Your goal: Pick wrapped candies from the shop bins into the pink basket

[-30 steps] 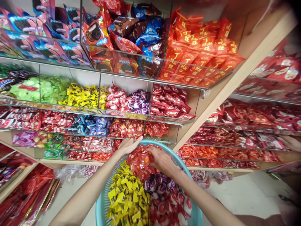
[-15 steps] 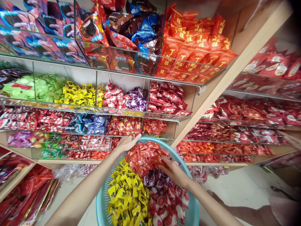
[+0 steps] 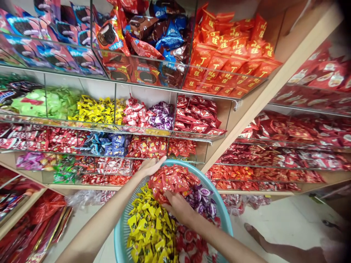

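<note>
A turquoise plastic basket (image 3: 229, 219) holds wrapped sweets sorted in heaps. At its far left rim my left hand (image 3: 150, 167) grips the edge, fingers pointing toward the shelf. My right hand (image 3: 179, 209) is inside the basket, fingers stretched out against the near side of the red sweets (image 3: 174, 179); its fingertips are partly hidden. Left of that hand lie yellow sweets (image 3: 150, 226). Purple-and-white sweets (image 3: 201, 199) are to its right, and red-and-white round sweets (image 3: 189, 241) lie under my right forearm.
Just beyond the basket rises a wooden shelf (image 3: 219, 157) with glass-fronted bins of packaged sweets and snacks. Red packages (image 3: 33, 233) stand at lower left. Another person's foot (image 3: 255, 233) is on the tiled floor to the right.
My right hand has moved left across the basket, from the right side of the red sweets to their near edge, uncovering more purple sweets. My left hand stays on the rim.
</note>
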Motion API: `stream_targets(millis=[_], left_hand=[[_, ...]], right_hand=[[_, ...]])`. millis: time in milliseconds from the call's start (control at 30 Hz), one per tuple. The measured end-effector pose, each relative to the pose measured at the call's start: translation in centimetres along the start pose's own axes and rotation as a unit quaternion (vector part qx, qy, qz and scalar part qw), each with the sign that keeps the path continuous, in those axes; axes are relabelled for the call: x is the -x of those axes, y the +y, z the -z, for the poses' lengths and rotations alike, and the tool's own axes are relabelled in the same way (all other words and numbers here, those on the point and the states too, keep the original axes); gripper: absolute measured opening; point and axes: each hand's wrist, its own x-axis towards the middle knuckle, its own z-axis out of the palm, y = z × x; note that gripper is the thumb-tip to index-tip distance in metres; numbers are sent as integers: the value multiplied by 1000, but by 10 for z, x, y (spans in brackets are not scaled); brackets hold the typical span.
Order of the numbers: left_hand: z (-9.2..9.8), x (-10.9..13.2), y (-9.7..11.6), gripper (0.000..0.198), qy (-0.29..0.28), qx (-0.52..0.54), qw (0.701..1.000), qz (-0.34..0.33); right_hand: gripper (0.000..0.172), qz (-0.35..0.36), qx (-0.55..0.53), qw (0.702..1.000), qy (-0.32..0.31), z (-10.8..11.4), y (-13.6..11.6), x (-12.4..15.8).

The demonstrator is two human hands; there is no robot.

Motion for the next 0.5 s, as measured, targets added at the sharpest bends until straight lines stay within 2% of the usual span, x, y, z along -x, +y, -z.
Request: stream_targets(millis=[167,333,433,500], left_hand=[[0,-1,-1,69,0,-2,1000,-3],[-1,-1,-3,67,3,-3,1000,-14],[-2,-1,-4,67,7,-3,1000,-14],[-3,-1,-4,67,8,-6,1000,-15]], right_hand=[[24,-38,105,994,6,-8,-7,-5],[27,-69,161,985,1,-10,-8,-6],[33,-69,180,981,10,-6,-8,-4],[39,-59,173,983,30,4,-5,-4]])
